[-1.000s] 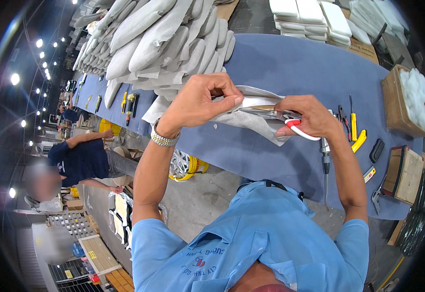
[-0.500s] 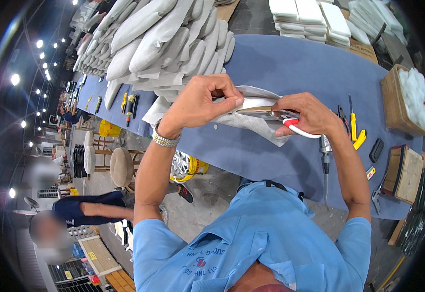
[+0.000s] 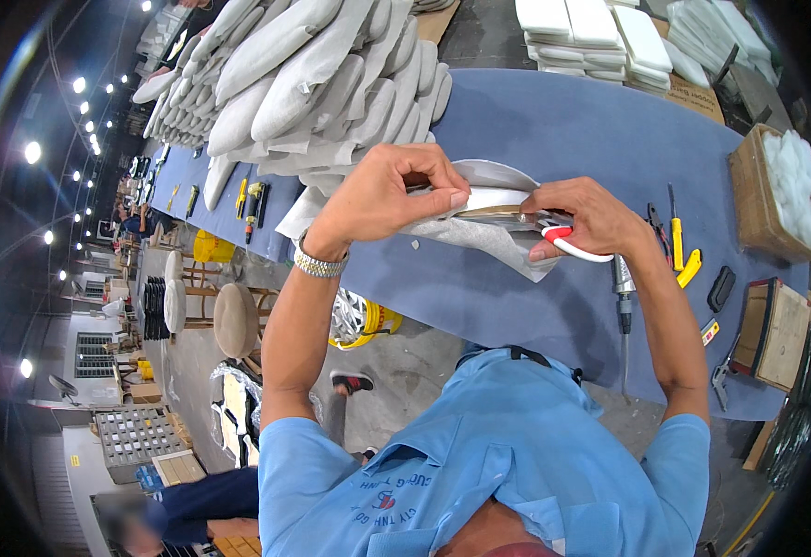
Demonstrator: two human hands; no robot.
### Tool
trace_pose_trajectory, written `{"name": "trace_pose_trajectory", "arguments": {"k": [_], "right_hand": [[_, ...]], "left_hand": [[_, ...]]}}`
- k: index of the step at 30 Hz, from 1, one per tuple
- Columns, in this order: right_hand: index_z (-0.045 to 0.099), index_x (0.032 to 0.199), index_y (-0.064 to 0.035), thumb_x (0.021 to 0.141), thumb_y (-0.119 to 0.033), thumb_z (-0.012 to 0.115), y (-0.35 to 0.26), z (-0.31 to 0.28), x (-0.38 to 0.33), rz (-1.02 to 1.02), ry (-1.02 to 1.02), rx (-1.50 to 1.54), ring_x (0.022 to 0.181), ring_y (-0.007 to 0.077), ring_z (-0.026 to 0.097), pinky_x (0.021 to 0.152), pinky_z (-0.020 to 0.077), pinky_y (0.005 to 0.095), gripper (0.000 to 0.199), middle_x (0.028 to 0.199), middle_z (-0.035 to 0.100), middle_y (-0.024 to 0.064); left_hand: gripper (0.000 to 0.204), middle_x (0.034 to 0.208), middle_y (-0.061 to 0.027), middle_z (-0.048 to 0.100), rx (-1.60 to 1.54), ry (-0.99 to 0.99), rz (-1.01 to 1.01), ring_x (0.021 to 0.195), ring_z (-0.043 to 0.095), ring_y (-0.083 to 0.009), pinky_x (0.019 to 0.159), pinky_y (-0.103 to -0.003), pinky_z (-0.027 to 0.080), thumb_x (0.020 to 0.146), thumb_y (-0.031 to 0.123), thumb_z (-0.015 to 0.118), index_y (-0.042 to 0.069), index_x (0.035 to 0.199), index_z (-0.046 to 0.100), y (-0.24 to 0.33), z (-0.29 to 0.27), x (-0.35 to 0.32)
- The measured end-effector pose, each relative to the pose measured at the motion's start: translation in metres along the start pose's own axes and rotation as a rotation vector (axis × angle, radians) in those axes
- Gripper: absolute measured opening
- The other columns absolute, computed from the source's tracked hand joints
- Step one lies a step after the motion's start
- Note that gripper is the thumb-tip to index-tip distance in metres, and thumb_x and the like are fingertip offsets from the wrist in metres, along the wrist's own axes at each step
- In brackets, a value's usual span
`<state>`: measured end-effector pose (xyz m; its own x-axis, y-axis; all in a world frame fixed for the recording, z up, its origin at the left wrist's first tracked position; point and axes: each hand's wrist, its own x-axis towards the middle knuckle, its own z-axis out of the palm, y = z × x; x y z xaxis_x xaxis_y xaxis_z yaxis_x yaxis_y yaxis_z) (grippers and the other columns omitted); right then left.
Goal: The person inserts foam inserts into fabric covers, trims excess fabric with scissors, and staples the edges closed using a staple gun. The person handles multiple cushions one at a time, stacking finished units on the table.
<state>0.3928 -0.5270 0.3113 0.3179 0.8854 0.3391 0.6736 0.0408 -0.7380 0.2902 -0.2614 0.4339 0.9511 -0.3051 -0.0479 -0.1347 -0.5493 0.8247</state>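
Head view: left hand [image 3: 382, 200] pinches grey fabric piece [image 3: 480, 232]; right hand [image 3: 591, 218] grips scissors [image 3: 568, 243].

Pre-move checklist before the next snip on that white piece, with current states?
1. Left hand pinching the white fabric-covered piece from above: ok.
2. Right hand grip on the red-and-white-handled scissors: ok.
3. Blade position against the piece's edge: cannot tell, hidden by fingers.
4. Left fingertips out of the blade path: cannot tell.
5. Piece held above the blue table, free of the screwdriver: ok.
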Motion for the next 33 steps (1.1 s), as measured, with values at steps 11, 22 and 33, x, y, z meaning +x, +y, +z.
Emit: {"name": "trace_pose_trajectory", "arguments": {"k": [11, 22, 33], "right_hand": [[0.071, 0.109, -0.004, 0.076, -0.053, 0.084, 0.019, 0.02, 0.019, -0.003, 0.003, 0.097, 0.09, 0.0326, 0.07, 0.08, 0.0537, 0.0415, 0.06, 0.1, 0.073, 0.0119], [0.073, 0.107, -0.0045, 0.077, -0.054, 0.083, 0.015, 0.01, 0.038, 0.018, -0.023, 0.113, 0.09, 0.0309, 0.07, 0.079, 0.0538, 0.0406, 0.059, 0.098, 0.074, 0.0126], [0.07, 0.1, -0.0091, 0.079, -0.049, 0.083, 0.012, -0.004, 0.039, -0.051, 0.086, -0.005, 0.078, 0.0334, 0.067, 0.068, 0.0494, 0.043, 0.047, 0.083, 0.069, 0.0126]], "left_hand": [[0.023, 0.09, -0.0076, 0.072, 0.121, -0.077, -0.132, 0.091, 0.067, -0.0137, 0.081, -0.028, 0.049, 0.087, 0.014, 0.081, -0.001, 0.074, 0.07, -0.006, -0.014, 0.012], [0.015, 0.086, -0.007, 0.071, 0.101, -0.036, -0.094, 0.099, 0.071, -0.0184, 0.083, -0.031, 0.05, 0.088, 0.006, 0.078, 0.0, 0.075, 0.072, -0.014, -0.026, 0.02], [0.012, 0.088, -0.007, 0.071, 0.107, -0.041, -0.079, 0.093, 0.07, -0.0157, 0.081, -0.029, 0.051, 0.087, 0.003, 0.077, 0.0, 0.076, 0.072, -0.006, -0.027, 0.036]]}}
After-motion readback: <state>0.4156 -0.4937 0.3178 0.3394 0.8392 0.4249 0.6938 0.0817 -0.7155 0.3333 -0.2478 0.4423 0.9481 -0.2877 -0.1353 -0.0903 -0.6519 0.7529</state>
